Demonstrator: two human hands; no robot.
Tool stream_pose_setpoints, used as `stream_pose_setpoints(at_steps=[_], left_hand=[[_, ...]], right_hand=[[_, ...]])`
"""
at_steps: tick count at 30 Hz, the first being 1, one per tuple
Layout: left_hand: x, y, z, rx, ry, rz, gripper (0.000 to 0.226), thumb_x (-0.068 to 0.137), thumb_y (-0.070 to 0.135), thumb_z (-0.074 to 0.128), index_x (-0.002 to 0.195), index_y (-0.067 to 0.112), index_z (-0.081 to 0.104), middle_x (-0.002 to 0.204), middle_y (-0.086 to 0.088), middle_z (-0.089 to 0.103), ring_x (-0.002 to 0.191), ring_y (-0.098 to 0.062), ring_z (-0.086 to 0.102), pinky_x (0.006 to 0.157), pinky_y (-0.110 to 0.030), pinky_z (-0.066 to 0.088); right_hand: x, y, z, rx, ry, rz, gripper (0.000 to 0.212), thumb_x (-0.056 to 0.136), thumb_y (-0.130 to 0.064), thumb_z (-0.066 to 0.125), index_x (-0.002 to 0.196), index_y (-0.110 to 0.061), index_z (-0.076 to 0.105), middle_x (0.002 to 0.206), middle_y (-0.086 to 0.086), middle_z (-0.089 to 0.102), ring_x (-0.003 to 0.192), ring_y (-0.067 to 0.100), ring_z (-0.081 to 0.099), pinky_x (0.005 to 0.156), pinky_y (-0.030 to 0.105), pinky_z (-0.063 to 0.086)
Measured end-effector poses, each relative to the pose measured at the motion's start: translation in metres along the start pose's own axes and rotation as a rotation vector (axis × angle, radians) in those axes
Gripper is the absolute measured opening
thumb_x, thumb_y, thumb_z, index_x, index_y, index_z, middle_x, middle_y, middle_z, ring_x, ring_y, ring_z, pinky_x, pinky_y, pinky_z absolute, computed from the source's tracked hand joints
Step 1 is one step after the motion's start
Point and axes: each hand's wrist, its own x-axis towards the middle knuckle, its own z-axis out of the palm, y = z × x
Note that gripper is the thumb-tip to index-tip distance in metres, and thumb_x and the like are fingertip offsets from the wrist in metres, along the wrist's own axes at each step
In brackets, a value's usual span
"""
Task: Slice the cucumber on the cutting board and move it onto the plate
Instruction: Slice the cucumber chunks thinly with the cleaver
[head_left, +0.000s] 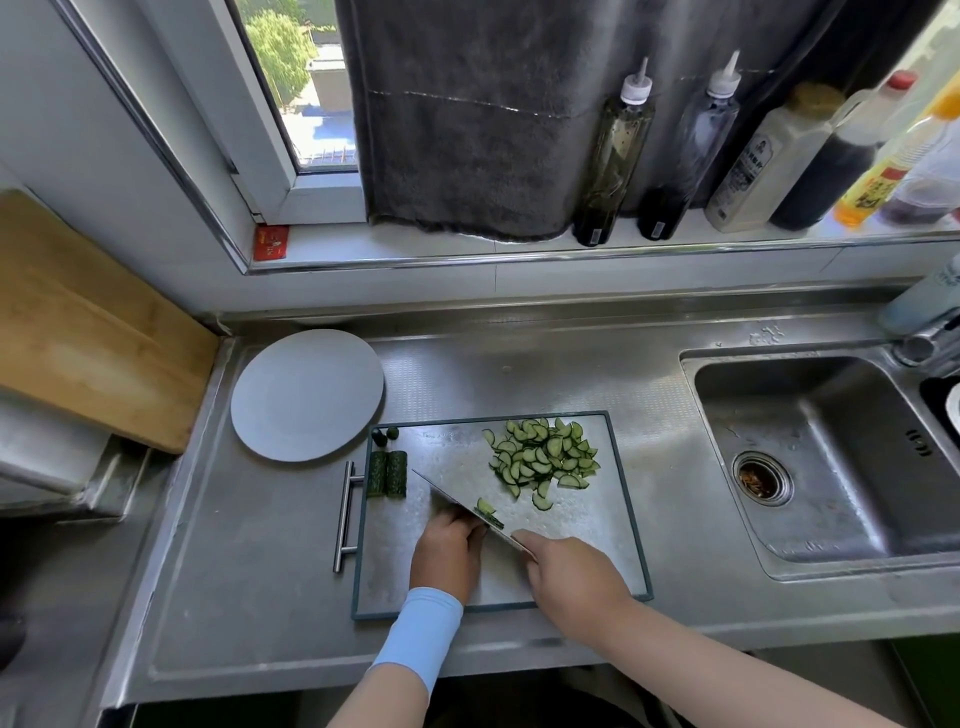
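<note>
A steel cutting board (597, 566) with a dark rim lies on the counter. A heap of half-moon cucumber slices (543, 457) covers its far right part. Two uncut cucumber halves (387, 474) lie at its left edge, with two small end bits (385, 435) beyond them. My left hand (448, 551) presses down on a short cucumber piece (488, 514), mostly hidden by fingers and blade. My right hand (569, 571) grips the handle of a cleaver (441, 496), whose blade rests against that piece. A round grey plate (306, 395) sits bare, beyond the board's left corner.
A sink (826, 457) lies to the right, with a tap (924, 338) at its far corner. Sauce bottles (618, 156) stand along the windowsill beside a hanging grey towel (467, 114). A wooden board (88, 332) leans at the left. The board's handle (345, 514) sticks out leftward.
</note>
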Motion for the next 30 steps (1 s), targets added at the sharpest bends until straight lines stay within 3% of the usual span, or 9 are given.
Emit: stream_pose_setpoints(at_steps=[3,7,13,15,19,24,30], left_hand=[[0.000,-0.002,0.000,0.001,-0.010,-0.003,0.020,0.067,0.003,0.083,0.081,0.016,0.076,0.087,-0.003,0.069,0.078,-0.025,0.065,0.067,-0.022,0.051],[0.000,-0.003,0.001,0.001,-0.025,-0.011,0.021,0.068,0.004,0.082,0.082,0.019,0.076,0.089,-0.002,0.069,0.080,-0.023,0.065,0.071,-0.020,0.049],[-0.001,-0.006,0.003,-0.007,-0.009,-0.026,0.017,0.069,0.005,0.082,0.080,0.017,0.076,0.087,0.001,0.069,0.079,-0.020,0.065,0.069,-0.018,0.047],[-0.001,-0.006,0.004,-0.016,0.003,-0.016,0.017,0.068,0.003,0.082,0.078,0.015,0.075,0.083,0.002,0.067,0.076,-0.019,0.063,0.065,-0.019,0.048],[-0.001,-0.004,0.006,0.006,0.014,-0.008,0.019,0.062,0.000,0.085,0.072,0.012,0.074,0.077,-0.002,0.065,0.071,-0.021,0.062,0.060,-0.018,0.045],[-0.003,-0.005,0.006,0.012,0.010,-0.002,0.019,0.063,-0.002,0.083,0.074,0.011,0.073,0.081,-0.003,0.064,0.074,-0.022,0.061,0.061,-0.018,0.043],[-0.004,-0.004,0.006,0.012,0.022,-0.043,0.018,0.066,0.003,0.084,0.077,0.015,0.074,0.081,-0.001,0.065,0.075,-0.021,0.062,0.065,-0.018,0.044]], right_hand=[[-0.011,0.006,-0.003,-0.014,0.001,0.011,0.029,0.098,-0.021,0.037,0.120,-0.031,0.053,0.080,-0.002,0.058,0.075,0.025,0.050,0.062,0.036,0.037],[-0.017,0.007,-0.006,-0.002,0.002,0.011,0.033,0.099,-0.021,0.038,0.126,-0.032,0.053,0.095,0.003,0.068,0.084,0.027,0.057,0.067,0.037,0.042],[-0.001,0.001,-0.003,0.069,-0.026,0.041,0.028,0.097,-0.018,0.038,0.112,-0.031,0.058,0.077,-0.003,0.058,0.072,0.023,0.051,0.061,0.033,0.034],[0.006,-0.002,-0.002,0.107,-0.047,0.062,0.029,0.097,-0.018,0.038,0.111,-0.030,0.060,0.078,-0.004,0.058,0.077,0.023,0.054,0.063,0.032,0.037],[0.017,-0.009,0.000,0.119,-0.052,0.073,0.039,0.097,-0.019,0.039,0.128,-0.033,0.058,0.095,0.004,0.069,0.082,0.023,0.057,0.073,0.033,0.050],[0.019,-0.012,0.000,0.108,-0.052,0.061,0.042,0.098,-0.019,0.038,0.133,-0.033,0.057,0.102,0.004,0.070,0.094,0.026,0.062,0.078,0.033,0.050],[0.007,-0.007,0.002,0.072,-0.009,0.038,0.039,0.099,-0.023,0.038,0.133,-0.031,0.055,0.101,0.004,0.070,0.092,0.027,0.062,0.078,0.037,0.052]])
